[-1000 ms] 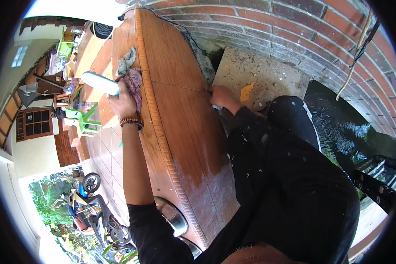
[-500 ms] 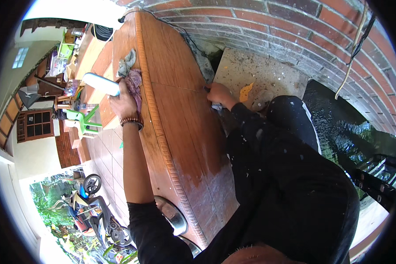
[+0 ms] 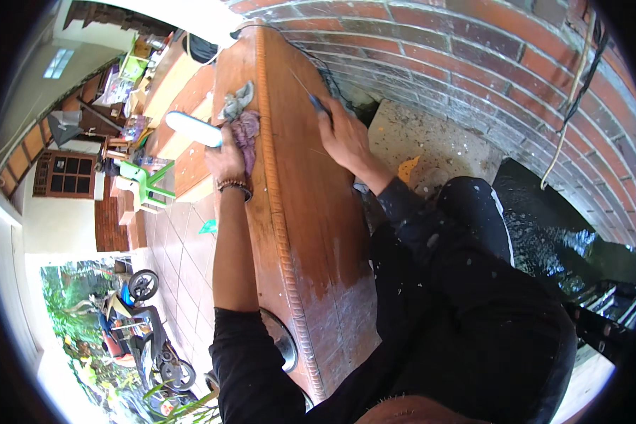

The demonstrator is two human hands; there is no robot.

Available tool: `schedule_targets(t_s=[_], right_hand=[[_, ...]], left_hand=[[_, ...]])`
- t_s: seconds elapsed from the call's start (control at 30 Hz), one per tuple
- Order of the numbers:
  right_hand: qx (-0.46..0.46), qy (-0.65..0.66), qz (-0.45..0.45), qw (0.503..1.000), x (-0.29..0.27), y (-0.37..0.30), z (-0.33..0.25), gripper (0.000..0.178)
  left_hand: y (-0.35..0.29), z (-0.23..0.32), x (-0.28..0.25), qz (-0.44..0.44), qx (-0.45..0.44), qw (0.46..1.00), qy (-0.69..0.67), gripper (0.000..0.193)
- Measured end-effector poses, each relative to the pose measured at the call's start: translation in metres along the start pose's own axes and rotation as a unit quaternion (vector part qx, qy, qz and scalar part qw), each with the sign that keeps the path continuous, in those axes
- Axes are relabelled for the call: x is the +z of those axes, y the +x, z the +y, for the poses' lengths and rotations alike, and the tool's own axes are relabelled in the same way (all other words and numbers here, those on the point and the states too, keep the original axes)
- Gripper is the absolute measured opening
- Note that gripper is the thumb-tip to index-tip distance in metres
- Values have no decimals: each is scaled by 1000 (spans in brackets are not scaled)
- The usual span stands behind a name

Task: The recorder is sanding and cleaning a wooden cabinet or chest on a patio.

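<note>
My right hand (image 3: 348,140) is above the brown wooden panel (image 3: 300,177), closed around the dark blue handle of a slim tool (image 3: 318,104). The tool's thin shaft slants up and left over the wood; its exact kind is unclear. On the left, my left hand (image 3: 226,157) grips a long, rounded white thing (image 3: 191,127) with a light blue edge, perhaps a bottle. A crumpled purple rag (image 3: 246,134) lies against that hand, beside the panel's carved rope-like trim (image 3: 267,127). Just beyond is a grey-green rag (image 3: 237,101).
A brick wall (image 3: 431,42) runs along the right, above a gritty concrete slab (image 3: 431,127) and dark water (image 3: 544,219). To the left are a green chair (image 3: 145,184) and a motorbike (image 3: 155,346). A round metal object (image 3: 281,339) is by my left sleeve.
My right hand has lifted from the panel's right edge and moved up and inward, bringing the slim tool over the wood. My left hand keeps its hold. The whole view has shifted slightly.
</note>
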State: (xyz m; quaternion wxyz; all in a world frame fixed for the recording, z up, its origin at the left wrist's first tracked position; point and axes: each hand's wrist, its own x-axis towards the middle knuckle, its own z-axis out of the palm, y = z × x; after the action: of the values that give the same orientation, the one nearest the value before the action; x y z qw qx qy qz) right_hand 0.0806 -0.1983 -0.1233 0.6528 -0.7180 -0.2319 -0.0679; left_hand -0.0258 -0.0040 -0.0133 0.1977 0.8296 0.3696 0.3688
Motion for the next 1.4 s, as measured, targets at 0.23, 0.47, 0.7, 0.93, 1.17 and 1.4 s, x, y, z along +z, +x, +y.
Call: schedule_targets(t_s=[0.23,0.47,0.7,0.93,1.17,1.4], right_hand=[[-232,-67,-179,954,44,116,-100,27],[-200,-29,-463,863,97,124,-110,27],[-325,-47,-429,842,125,172,-21,22],[-10,-27,-15,999,89,87,71,26],[-51,190,-67,978,101,-59,62,50],[256,-133,-227,930,94,-78,287,53]], left_hand=[[5,-10,19,28,45,961,-272,67],[7,-37,-1,57,-56,974,-214,52],[-1,-3,28,16,-78,968,-239,53],[5,-14,14,11,-53,976,-209,43],[-2,-27,-10,16,-44,961,-271,32],[-2,-4,41,-24,-18,961,-276,27]])
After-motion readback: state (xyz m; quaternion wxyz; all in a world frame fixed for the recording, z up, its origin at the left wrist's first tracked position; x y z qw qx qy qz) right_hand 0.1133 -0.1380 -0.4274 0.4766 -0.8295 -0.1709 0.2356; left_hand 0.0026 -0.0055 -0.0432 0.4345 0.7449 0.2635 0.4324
